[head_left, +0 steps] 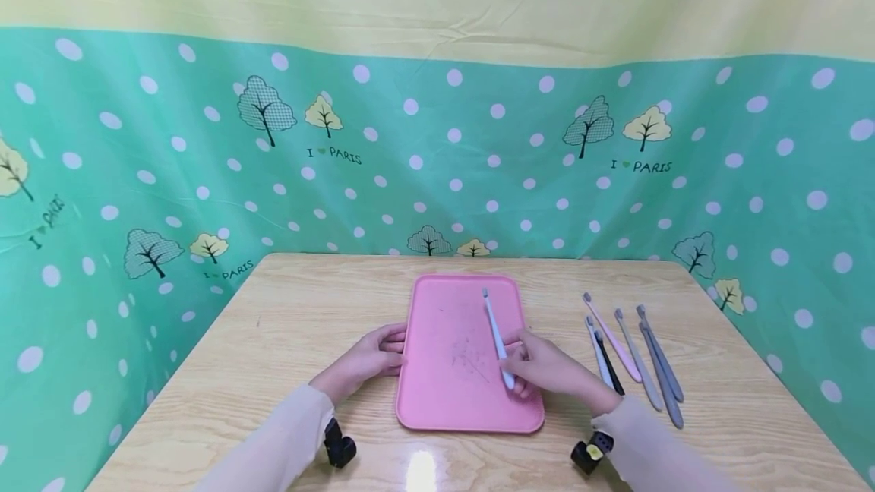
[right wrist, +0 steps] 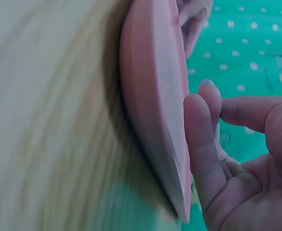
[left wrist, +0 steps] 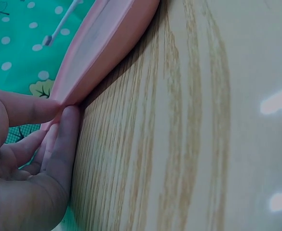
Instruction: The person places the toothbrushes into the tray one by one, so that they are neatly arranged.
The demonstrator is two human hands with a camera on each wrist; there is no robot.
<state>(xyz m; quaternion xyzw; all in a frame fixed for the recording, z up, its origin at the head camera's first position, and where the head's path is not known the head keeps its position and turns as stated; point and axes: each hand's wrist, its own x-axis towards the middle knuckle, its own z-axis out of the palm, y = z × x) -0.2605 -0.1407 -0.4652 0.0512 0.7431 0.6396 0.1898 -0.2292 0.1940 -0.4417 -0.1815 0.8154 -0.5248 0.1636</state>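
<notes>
1. Evidently, a light blue toothbrush [head_left: 496, 336] was being laid out: its handle was pinched by the right hand [head_left: 543, 364] over the pink tray [head_left: 444, 386], with the bristle end pointed toward the far side. Whether the tray was touched by it could not be told.
2. The tray was set flat on the desk [head_left: 307, 294], its left rim gripped between thumb and fingers of the left hand [head_left: 372, 355]; the hands were thus placed apart.
3. Several other toothbrushes [head_left: 613, 339] were spread on the desk, right of the tray.
4. Next, it was judged, a gentle lowering and release were called for.
</notes>
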